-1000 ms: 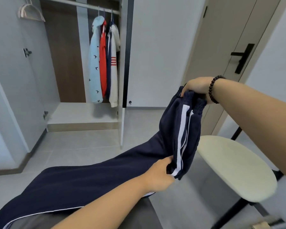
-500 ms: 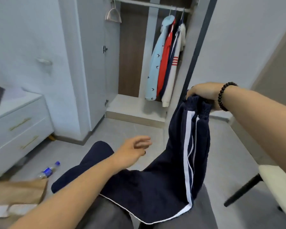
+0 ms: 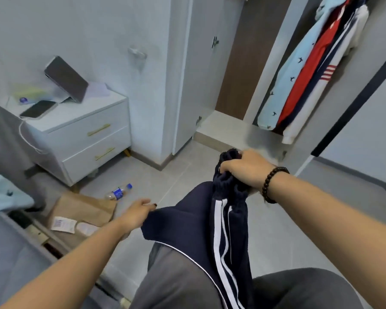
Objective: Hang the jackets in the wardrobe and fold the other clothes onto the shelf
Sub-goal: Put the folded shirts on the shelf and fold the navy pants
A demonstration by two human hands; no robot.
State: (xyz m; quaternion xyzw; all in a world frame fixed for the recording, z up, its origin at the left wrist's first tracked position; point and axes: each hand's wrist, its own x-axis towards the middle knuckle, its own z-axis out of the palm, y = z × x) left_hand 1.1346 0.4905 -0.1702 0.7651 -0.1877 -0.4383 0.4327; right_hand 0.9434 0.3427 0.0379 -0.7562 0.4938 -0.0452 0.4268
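Navy track pants (image 3: 187, 226) with white side stripes drape over my grey-clad knees. My right hand (image 3: 243, 168), a dark bead bracelet on its wrist, grips the bunched elastic waistband and holds it up. My left hand (image 3: 136, 214) pinches the far end of the pants at their left edge. The open wardrobe (image 3: 227, 128) stands at the upper right, and three jackets (image 3: 303, 79) hang inside it: light blue, red, and navy-and-white. Its pale bottom shelf lies bare below them.
A white two-drawer nightstand (image 3: 80, 134) at the left carries a phone (image 3: 38, 109) and a propped tablet (image 3: 66, 79). A water bottle (image 3: 118, 192) and a brown paper bag (image 3: 85, 210) lie on the tiled floor. A light blue garment (image 3: 2, 195) rests on the grey bed at the far left.
The view has swung left and down, so the chair and door are gone and the nightstand has appeared. My left hand let go of the folded pants, reached out and now pinches their far end.
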